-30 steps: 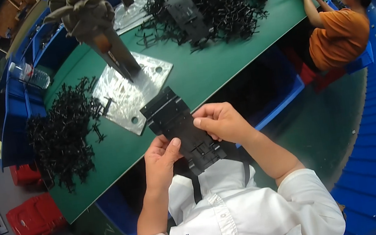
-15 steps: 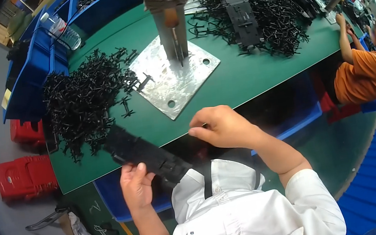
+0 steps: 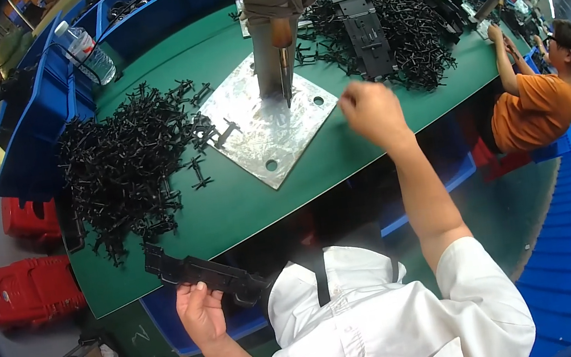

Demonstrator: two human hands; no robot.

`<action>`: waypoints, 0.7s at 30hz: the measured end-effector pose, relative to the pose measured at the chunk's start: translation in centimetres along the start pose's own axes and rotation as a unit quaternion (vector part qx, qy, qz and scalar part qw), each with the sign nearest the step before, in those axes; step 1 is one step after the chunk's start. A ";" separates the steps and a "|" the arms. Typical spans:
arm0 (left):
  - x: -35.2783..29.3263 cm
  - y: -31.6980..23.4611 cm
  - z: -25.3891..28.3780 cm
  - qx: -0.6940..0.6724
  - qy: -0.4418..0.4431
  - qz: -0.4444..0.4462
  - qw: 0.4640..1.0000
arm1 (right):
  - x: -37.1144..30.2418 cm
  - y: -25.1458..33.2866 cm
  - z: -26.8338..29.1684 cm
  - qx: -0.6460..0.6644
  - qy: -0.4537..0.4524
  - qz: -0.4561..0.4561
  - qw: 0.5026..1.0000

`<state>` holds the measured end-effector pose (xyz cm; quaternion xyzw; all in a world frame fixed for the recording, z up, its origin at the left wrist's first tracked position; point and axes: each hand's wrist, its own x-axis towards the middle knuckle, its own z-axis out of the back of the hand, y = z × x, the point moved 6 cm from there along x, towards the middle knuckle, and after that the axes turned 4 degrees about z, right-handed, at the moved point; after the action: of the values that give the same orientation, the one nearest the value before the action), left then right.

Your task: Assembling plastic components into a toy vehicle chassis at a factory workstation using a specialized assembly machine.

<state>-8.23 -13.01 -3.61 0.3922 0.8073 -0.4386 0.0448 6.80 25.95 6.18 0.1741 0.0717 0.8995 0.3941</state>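
My left hand (image 3: pixel 200 312) is closed on a long black plastic chassis plate (image 3: pixel 204 272), held tilted just off the near table edge. Over the table's right half, my right hand (image 3: pixel 373 113) has its fingers curled together beside the metal plate's right corner; whether anything small is in them I cannot make out. A soldering-iron-like tool with a wooden-brown handle (image 3: pixel 282 36) points down from a cloth-wrapped post above the silvery metal plate (image 3: pixel 264 154). Small black plastic parts lie in a big heap (image 3: pixel 118 158) on the left, with a single part (image 3: pixel 227 134) on the metal plate's left edge.
Another black heap (image 3: pixel 420 43) lies at the right back, with a black chassis plate (image 3: pixel 366 32) on it. Blue bins (image 3: pixel 39 136) and a water bottle (image 3: pixel 87 53) stand at the left. Red stools (image 3: pixel 31 291) are beside the table. A person in orange (image 3: pixel 535 110) works at the right.
My right hand has moved away from my body toward the back right of the table. My left hand has lowered the chassis plate slightly and turned it. The whole view has shifted a little.
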 end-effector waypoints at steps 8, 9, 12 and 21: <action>0.0 0.8 -2.7 0.006 -0.004 -0.006 1.000 | 9.1 -0.3 -3.9 0.065 -0.125 0.158 0.977; -0.2 0.9 -3.2 0.011 -0.004 -0.005 1.000 | 9.5 0.3 -4.5 0.050 -0.120 0.200 0.971; -0.3 1.5 -3.9 0.027 0.007 0.003 1.000 | 10.2 1.2 -6.5 -0.080 -0.004 0.230 0.970; 0.2 2.3 -6.8 -0.010 0.022 0.042 0.999 | 12.5 -5.5 -4.8 0.306 -0.151 -0.006 0.940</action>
<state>-5.02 -7.15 -1.09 0.4344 0.7953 -0.4199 0.0492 0.93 38.89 3.47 0.4196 0.2845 0.7948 0.3336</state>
